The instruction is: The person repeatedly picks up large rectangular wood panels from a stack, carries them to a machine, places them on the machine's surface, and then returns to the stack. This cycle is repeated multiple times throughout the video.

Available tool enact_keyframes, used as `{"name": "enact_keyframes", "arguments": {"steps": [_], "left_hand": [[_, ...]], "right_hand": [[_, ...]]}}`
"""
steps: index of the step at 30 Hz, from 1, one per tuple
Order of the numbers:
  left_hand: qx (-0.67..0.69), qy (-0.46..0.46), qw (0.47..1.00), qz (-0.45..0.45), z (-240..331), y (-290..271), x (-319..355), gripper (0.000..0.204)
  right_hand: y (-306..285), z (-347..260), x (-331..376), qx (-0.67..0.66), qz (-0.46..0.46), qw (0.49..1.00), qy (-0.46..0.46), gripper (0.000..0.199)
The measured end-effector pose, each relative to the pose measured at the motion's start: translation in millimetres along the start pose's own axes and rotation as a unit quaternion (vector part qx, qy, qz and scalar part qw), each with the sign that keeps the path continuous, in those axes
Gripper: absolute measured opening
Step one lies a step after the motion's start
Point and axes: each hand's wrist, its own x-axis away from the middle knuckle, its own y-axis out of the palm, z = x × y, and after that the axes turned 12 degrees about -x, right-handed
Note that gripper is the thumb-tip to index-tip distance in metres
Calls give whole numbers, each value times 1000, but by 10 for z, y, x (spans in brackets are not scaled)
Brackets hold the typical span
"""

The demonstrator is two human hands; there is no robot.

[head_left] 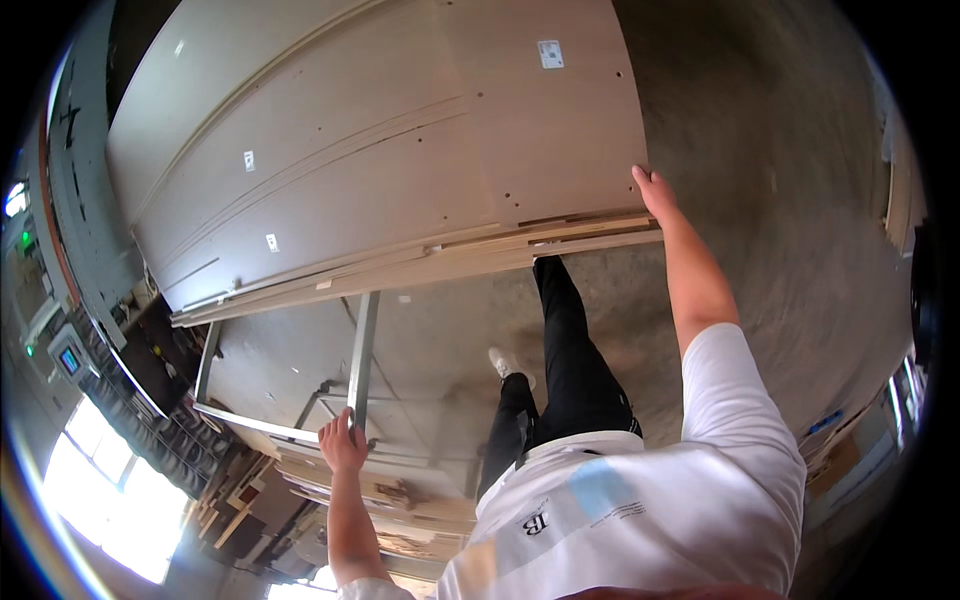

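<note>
Stack of pale wood panels (400, 150) lay on metal cart (362, 345), above concrete floor (760, 250). Looked heavy, stiff, smooth-faced; best gripped at edges. Thin, beige, drilled holes, small white stickers. Right hand (652, 190) flat on panels' right edge, fingers released. Left hand (343, 440) fingers clenched around cart rail.

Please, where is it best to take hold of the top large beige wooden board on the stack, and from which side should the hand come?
Probably at the near right corner of the large beige wooden board, coming from the right side. The stack's edges are exposed there, and the right hand already rests on that corner. The left hand grips the grey metal frame bar below, so the far left edge seems beyond easy reach.
</note>
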Motion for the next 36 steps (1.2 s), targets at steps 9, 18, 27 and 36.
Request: {"name": "enact_keyframes", "arguments": {"steps": [9,18,27,36], "left_hand": [[0,-63,996,65,53,43,209,40],[36,-136,960,244,27,224,407,18],[194,-121,897,377,-68,309,733,41],[617,-129,750,200,-538,1488,2945,33]], "right_hand": [[-292,-917,1881,-259,-229,937,53,56],[138,-1764,3549,-631,-321,697,118,40],[847,-3156,4865,-619,-144,772,-17,26],[1902,-2923,7647,-562,-144,806,-121,30]]}}
